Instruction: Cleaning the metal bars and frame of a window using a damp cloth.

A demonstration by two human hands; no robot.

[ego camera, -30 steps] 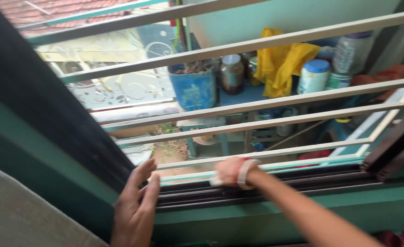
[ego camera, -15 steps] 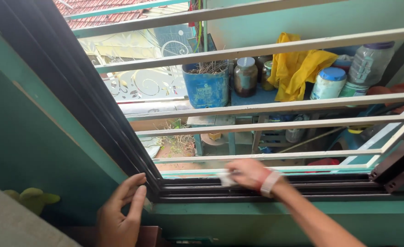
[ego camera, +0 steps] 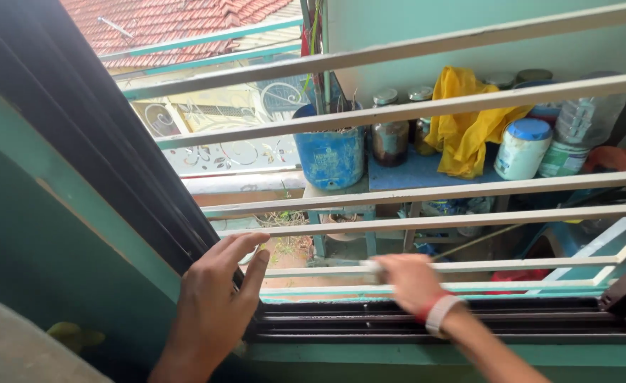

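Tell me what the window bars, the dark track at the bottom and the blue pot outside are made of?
The window bars look like metal painted cream: straight, thin, flat-edged. The dark track looks like brown coated metal, probably aluminium, with sharp ridged channels. The blue pot seems plastic or painted tin; its dull, scuffed surface leaves that open.
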